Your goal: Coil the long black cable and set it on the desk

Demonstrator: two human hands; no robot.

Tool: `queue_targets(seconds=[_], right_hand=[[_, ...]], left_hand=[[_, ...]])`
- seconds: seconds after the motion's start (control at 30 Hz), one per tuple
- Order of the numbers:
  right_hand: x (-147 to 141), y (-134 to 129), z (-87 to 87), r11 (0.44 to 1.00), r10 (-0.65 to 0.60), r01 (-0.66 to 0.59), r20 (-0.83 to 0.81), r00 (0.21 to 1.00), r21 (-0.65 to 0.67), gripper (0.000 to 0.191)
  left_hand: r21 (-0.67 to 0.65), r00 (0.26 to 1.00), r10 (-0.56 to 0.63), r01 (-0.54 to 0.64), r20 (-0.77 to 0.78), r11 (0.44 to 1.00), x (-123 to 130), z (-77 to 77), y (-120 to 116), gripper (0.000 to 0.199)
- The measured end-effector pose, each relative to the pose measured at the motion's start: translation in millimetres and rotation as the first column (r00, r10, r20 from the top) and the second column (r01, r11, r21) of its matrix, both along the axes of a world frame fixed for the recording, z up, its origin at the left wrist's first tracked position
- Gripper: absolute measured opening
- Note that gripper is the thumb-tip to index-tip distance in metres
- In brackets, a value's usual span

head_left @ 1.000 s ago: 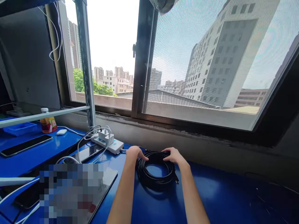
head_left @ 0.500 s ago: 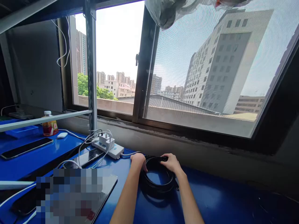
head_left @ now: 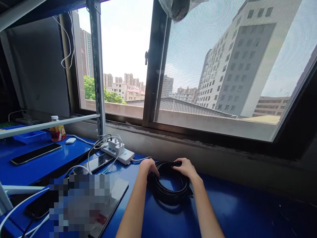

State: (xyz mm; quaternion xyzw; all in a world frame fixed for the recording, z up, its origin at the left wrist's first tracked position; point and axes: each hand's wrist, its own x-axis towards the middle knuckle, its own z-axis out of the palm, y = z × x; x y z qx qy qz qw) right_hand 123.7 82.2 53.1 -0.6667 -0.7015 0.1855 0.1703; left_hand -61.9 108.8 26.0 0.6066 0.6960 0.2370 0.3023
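A coil of black cable (head_left: 170,195) lies low over the blue tabletop, its loops gathered into a ring. Round the ring's left side, my left hand (head_left: 149,166) is closed, thumb inside the loop. At the far right of the ring my right hand (head_left: 185,167) grips the bundled strands between thumb and fingers. A short cable end (head_left: 191,193) sticks out at the coil's right, by my right wrist. Part of each hand's fingers is hidden behind the cable. Whether the whole ring touches the table, I cannot tell.
To the left are a white power strip (head_left: 126,156) with plugged-in chargers, a tablet (head_left: 118,191), partly blurred out, and several phones with loose white cables. A bottle (head_left: 58,129) stands farther back. A metal shelf post (head_left: 99,66) rises before the window.
The camera view has shifted slightly, so the surroundings sit a little differently. Both hands keep hold of the cable coil, which shows slightly farther right, its end more visible.
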Motion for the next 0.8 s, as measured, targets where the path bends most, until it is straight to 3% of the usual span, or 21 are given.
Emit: queue_targets(seconds=[0.13, 0.23, 0.43, 0.67, 0.8], right_hand=[[0.2, -2.8, 3.6, 1.0, -0.021, 0.021, 0.02, 1.0, -0.01, 0.02], [1.3, -2.3, 2.6, 0.999, -0.039, 0.039, 0.026, 0.999, -0.004, 0.022], [9.0, 6.3, -3.0, 0.997, -0.049, 0.049, -0.005, 0.999, 0.055, 0.029], [10.0, 1.7, -6.1, 0.996, -0.091, 0.091, -0.026, 0.996, 0.005, 0.023], [10.8, -0.9, -5.8, 0.992, -0.116, 0.12, -0.083, 0.99, 0.043, 0.026]], left_hand=[[-0.217, 0.998, -0.052, 0.047, -0.017, 0.975, -2.1, 10.6, -7.7, 0.036], [-0.264, 0.997, -0.076, 0.068, -0.017, 0.962, 0.3, 16.8, -13.9, 0.042], [-0.159, 0.994, -0.112, 0.11, -0.006, 0.981, 1.8, 29.4, -20.8, 0.06], [-0.083, 0.994, -0.11, 0.109, -0.009, 0.991, 9.5, 27.4, -23.0, 0.046], [0.01, 0.987, -0.16, 0.16, -0.014, 0.987, 10.3, 27.7, -24.8, 0.038]])
